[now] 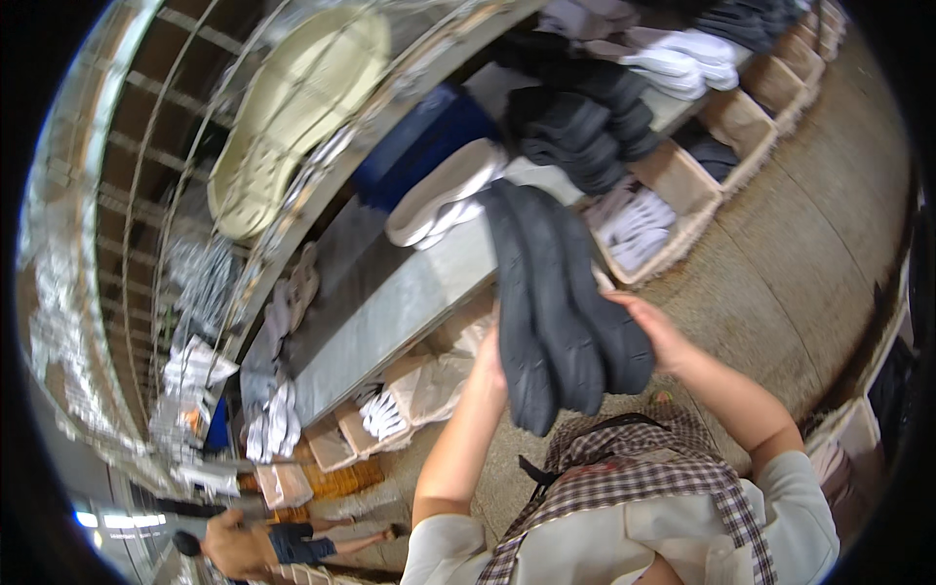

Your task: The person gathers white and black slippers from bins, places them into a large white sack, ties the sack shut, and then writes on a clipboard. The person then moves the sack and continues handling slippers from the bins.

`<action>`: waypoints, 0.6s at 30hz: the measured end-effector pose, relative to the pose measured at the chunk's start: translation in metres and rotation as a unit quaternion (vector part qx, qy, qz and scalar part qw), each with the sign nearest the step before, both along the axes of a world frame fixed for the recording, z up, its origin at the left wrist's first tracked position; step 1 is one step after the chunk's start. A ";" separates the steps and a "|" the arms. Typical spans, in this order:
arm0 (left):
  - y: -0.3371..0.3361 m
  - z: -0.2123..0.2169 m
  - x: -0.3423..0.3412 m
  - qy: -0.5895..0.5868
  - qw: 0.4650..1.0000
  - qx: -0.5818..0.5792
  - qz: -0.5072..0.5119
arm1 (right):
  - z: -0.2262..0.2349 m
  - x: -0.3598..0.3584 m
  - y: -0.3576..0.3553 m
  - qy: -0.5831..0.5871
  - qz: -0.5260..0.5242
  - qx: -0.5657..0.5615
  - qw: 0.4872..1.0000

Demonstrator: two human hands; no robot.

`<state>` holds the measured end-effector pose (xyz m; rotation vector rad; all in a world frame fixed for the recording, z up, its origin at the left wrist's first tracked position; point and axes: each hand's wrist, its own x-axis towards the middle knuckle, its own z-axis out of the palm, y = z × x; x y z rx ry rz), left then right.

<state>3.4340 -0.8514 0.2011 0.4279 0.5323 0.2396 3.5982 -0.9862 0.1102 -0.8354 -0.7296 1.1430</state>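
Both hands are up in the middle of the frame with a stack of dark grey shoe soles (556, 302) between them; the left hand (489, 359) is mostly hidden behind the lower end of the stack, its grip closed on the soles from that side; the right hand (655, 330) presses its palm and fingers flat against the stack's right edge, so the bundle is clamped between the two. The soles stand nearly upright, tilted toward the upper left, above the grey shelf (390, 322) and clear of it. They look light and rubbery, likely to bend and slide against each other, so I would judge a hold across the middle of the whole stack safest. A pale beige sole (292, 107) lies upper left on the wire rack; white soles (639, 229) fill a cardboard box at centre right; another person (255, 544) stands at the bottom left.
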 end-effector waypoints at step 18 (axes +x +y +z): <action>0.028 -0.069 -0.101 -0.201 0.970 -0.098 0.094 | -0.015 -0.032 0.012 0.559 0.087 0.040 0.824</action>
